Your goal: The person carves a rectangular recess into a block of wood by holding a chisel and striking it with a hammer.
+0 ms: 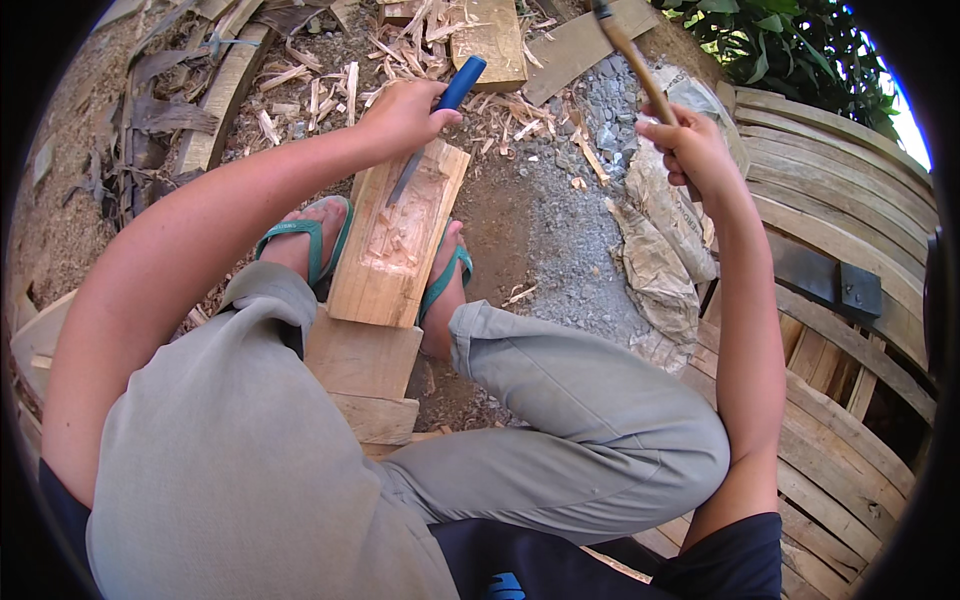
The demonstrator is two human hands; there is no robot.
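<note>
My left hand is closed around the blue handle of a chisel. The chisel's metal blade slants down into a shallow rectangular hollow cut in a wooden block. Pinkish shavings lie inside that hollow. Raised at the right, my right hand grips the wooden handle of a hammer, well apart from the chisel. The hammer's dark head is mostly cut off by the top edge of the picture. My feet in green flip-flops stand on either side of the block.
Wooden boards lie under the block's near end. Wood chips and a thick timber piece are beyond it. To the right are gravel, a crumpled sack and a slatted wooden structure. Bark strips and planks lie left.
</note>
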